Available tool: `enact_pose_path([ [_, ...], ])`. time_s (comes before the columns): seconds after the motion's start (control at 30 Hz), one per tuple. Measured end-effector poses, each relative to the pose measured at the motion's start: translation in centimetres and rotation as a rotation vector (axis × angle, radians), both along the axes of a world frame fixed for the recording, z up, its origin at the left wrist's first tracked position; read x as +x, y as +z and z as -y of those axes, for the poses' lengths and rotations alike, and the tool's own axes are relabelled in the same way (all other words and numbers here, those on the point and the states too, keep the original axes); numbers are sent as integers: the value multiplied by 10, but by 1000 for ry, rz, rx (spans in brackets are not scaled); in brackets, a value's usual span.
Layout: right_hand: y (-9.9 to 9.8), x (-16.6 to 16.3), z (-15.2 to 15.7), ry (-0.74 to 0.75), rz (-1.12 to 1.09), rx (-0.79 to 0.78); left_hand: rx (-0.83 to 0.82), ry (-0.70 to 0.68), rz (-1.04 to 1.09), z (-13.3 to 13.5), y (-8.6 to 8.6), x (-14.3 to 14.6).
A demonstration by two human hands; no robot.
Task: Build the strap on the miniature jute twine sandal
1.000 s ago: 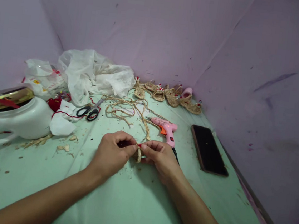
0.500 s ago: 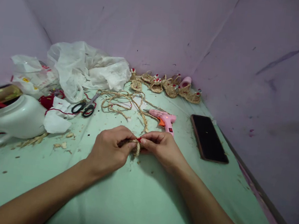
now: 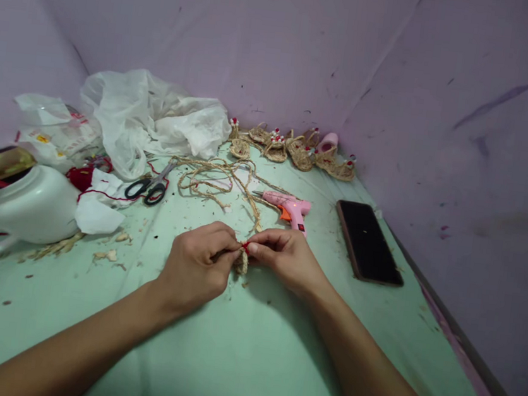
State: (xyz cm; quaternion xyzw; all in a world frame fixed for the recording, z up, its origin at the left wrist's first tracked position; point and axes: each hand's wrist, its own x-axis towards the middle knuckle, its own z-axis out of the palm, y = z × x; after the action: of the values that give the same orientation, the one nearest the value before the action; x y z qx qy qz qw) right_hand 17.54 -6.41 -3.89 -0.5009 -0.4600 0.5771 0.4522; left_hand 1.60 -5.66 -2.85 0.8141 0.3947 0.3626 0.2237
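My left hand (image 3: 197, 263) and my right hand (image 3: 283, 257) meet over the green cloth, both with fingers closed in a pinch on a small woven jute piece (image 3: 242, 260). A tiny red bit shows at the top of the piece, between the fingertips. Most of the piece is hidden by my fingers. A strand of loose jute twine (image 3: 218, 180) runs from the tangle behind down toward my hands. A pink glue gun (image 3: 291, 209) lies just behind my right hand.
Black scissors (image 3: 148, 190) lie left of the twine. A black phone (image 3: 368, 241) rests at the right. Several small jute pieces (image 3: 297, 154) line the back wall. Crumpled plastic bags (image 3: 149, 118), a white pot (image 3: 20, 205) and white tissue (image 3: 97, 214) sit at the left.
My hands stay pinched together on the jute piece, with small finger shifts. The camera has tilted, so the scene sits slightly lower and my hands a little higher in the picture.
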Motion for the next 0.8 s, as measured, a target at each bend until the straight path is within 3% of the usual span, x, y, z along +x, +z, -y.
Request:
enact_pose_path([
  [0.13, 0, -3, 0, -2, -9, -27, -63, -7, -32, 1, 0, 2],
  [0.23, 6, 0, 1, -35, 36, -1, -221, 77, 43, -3, 9, 0],
  [0.3, 13, 4, 2, -124, 23, 38, -413, 200, 272, -10, 19, -5],
  [0.4, 21, 4, 5, -238, -125, 56, -708, 336, 780, -23, 32, -13],
  [0.47, 22, -3, 8, -187, -171, 21, -843, 343, 1030, -27, 35, -15],
  [0.53, 20, -16, 11, -99, -167, -35, -960, 308, 1146, -26, 32, -12],
  [0.67, 14, -36, 13, -134, -184, -61, -1110, 223, 1191, -12, 16, -1],
  [0.8, 17, -26, 11, -224, -39, -21, -1064, 213, 1012, -7, 6, -4],
])
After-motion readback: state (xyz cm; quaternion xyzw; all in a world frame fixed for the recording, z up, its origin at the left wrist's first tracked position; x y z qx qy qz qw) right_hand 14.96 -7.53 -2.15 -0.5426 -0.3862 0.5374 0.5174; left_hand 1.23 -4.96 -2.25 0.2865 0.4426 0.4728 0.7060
